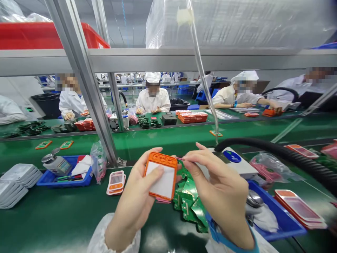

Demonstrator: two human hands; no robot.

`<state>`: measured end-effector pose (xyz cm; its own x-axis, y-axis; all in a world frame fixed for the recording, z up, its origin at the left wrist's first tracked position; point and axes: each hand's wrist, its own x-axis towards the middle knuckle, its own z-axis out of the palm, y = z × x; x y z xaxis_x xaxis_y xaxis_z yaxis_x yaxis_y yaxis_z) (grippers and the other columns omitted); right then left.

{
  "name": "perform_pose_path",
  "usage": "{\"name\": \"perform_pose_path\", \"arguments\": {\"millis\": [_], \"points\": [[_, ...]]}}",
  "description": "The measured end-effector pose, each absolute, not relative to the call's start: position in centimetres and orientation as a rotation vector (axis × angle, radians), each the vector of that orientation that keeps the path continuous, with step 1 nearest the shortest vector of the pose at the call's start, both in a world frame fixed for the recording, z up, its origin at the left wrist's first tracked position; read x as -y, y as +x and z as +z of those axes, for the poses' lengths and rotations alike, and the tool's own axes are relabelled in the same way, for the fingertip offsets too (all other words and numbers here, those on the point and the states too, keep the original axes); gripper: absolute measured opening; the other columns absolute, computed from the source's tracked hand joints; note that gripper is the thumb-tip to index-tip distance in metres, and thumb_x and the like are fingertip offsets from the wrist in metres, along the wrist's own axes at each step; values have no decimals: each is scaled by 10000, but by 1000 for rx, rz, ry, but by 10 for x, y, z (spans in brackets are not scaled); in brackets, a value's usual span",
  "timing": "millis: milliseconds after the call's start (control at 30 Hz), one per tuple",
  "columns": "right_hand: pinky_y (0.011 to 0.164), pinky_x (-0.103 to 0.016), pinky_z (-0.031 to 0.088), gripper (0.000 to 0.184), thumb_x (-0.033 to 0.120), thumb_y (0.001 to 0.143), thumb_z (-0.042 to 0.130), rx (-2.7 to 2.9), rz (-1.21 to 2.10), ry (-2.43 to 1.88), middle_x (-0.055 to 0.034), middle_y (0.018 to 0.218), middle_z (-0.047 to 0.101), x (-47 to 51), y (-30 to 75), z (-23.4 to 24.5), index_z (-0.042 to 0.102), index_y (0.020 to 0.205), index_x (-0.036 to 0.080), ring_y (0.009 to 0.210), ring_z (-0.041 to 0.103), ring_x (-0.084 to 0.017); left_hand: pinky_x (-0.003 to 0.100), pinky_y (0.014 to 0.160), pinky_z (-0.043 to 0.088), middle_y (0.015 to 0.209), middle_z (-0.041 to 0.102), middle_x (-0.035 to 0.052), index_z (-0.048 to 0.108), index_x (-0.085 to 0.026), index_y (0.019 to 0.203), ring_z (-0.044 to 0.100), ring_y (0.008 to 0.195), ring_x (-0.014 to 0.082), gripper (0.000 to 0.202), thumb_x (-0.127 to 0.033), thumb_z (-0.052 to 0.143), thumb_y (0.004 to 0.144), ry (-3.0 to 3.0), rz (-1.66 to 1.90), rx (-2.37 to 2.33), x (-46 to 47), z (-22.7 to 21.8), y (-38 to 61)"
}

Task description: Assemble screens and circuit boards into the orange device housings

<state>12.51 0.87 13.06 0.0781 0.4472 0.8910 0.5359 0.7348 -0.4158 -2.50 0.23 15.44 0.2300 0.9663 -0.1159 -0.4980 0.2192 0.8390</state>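
Note:
My left hand (134, 196) grips an orange plastic casing (161, 159) with a white panel, its thumb lying across the panel. At the casing's upper right corner, my right hand (219, 186) pinches a thin pinkish strip (180, 159) between thumb and forefinger; its exact kind is too small to tell. Just below the casing, the edges of pink pieces (163, 200) show on the bench. A heap of green circuit boards (188, 200) lies behind and between the hands, partly covered by my right hand.
On the left are stacked white trays (19, 175), a blue bin (68, 182) with a metal-topped bottle, and orange-and-white casings (116, 182). To the right, a blue bin (285, 230), more casings (300, 209) and a black hose (279, 151). Co-workers sit beyond the green conveyor (147, 140).

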Motion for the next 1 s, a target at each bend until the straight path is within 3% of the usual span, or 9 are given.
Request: {"name": "perform_pose_path", "arguments": {"millis": [133,333,467,567,1000], "points": [[1026,-506,426,162,69,861,583,1670,-133,-865,15,799,671,-3,129,131,622,866,226,692,641,-137,164,617,507,1008,695,30,552,-262,1175,672,800,132,426,-253,702,777,767,1145,-764,3,150,-15],[1050,-510,333,139,108,911,523,1783,-175,-974,-9,846,620,0,127,130,591,908,229,788,610,-155,183,631,490,1008,667,17,546,-284,1155,643,803,130,386,-318,678,795,834,1161,-809,6,144,-8],[928,-432,358,162,94,917,492,1814,-215,-1049,-19,856,592,3,125,129,589,921,224,809,581,-170,234,742,512,1048,655,26,552,-290,1165,642,893,163,380,-334,664,805,887,1194,-862,7,142,-7],[921,-429,334,185,58,905,490,1803,-243,-1047,-13,833,603,5,122,129,585,917,217,794,580,-163,261,834,514,1072,657,22,565,-296,1145,641,957,177,347,-311,657,811,900,1224,-864,7,142,-8],[975,-446,298,173,37,872,530,1803,-329,-1004,-9,802,633,6,116,130,606,890,191,729,591,-145,288,890,487,1134,650,29,575,-303,1165,616,1007,198,352,-333,645,821,924,1229,-863,6,142,-10]]}}
